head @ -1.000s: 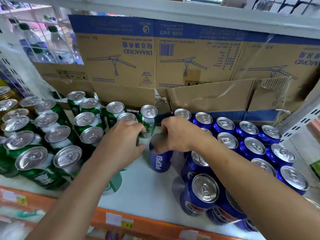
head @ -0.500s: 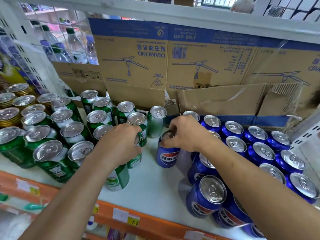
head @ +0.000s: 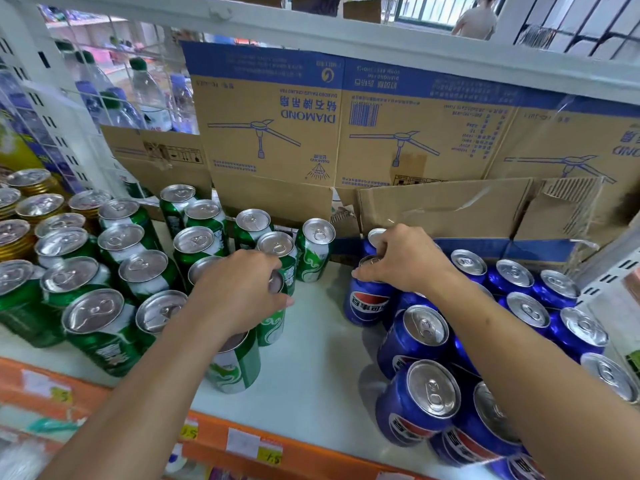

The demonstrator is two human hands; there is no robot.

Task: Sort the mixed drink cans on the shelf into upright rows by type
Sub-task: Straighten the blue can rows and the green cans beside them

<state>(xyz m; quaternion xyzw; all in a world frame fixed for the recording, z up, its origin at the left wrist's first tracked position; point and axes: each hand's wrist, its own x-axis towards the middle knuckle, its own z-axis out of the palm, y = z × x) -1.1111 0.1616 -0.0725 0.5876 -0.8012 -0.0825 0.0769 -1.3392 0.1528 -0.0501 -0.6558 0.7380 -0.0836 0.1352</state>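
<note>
Sliding rightward since the earlier frames, the blue Pepsi can (head: 367, 301) has left the middle of the bare gap. It now stands upright just beside the blue cans (head: 424, 329) massed toward the right edge of the shelf (head: 311, 362), roughly midway between its back and front edges. Over it the right hand (head: 405, 263) reaches from above, forearm running back toward the front right corner, fingers curled down round the top rim so the lid is mostly covered; the hold looks closed and firm. Likewise the left hand (head: 239, 289) sits on a green can (head: 273, 325) at the inner border of the green cans (head: 145, 271) filling the left half, fingers bent over its top and thumb toward the gap, though the palm hides how tightly it clasps. To do this step well, I judge each can should stay vertical and be pushed along the surface rather than lifted. It should seat flush against its own kind, so the rows run straight from the cardboard box (head: 270, 133) at the back to the front edge, and be let go gently so packed neighbours are not knocked.
</note>
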